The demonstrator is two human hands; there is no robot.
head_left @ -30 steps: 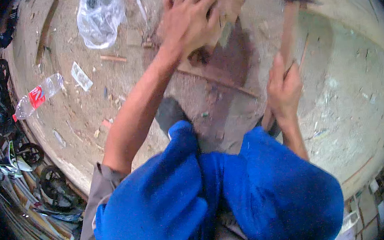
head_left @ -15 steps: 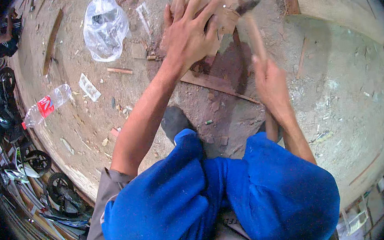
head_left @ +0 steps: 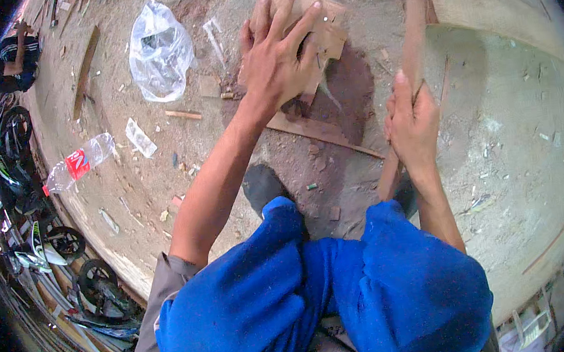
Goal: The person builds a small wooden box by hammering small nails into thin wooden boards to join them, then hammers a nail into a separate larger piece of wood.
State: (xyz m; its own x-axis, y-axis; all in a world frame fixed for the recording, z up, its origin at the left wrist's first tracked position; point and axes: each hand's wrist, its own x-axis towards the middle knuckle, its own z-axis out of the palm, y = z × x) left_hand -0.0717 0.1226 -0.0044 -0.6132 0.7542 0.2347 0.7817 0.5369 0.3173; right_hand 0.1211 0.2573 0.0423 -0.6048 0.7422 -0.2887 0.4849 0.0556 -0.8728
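Note:
My left hand (head_left: 279, 57) lies with fingers spread over a piece of wood (head_left: 327, 10) on the ground, pressing on its top. A small bright dot shows on the wood to the right of my fingers; I cannot tell whether it is a nail head. My right hand (head_left: 414, 122) is wrapped round the wooden handle of a hammer (head_left: 414, 34). The dark hammer head is up and to the right, apart from the wood. A thin wooden strip (head_left: 322, 131) lies on the dirt below the piece, between my hands.
A thick plank (head_left: 497, 13) lies at the far right. To the left are a clear plastic bag (head_left: 160, 52), a plastic bottle (head_left: 80, 163) with a red label and a long wood offcut (head_left: 87, 72). Motorbikes (head_left: 18, 147) and another person (head_left: 13, 63) are at the left rim.
My right hand has moved the hammer away from the wood's right edge, up and to the right. My left hand stays spread on the wood.

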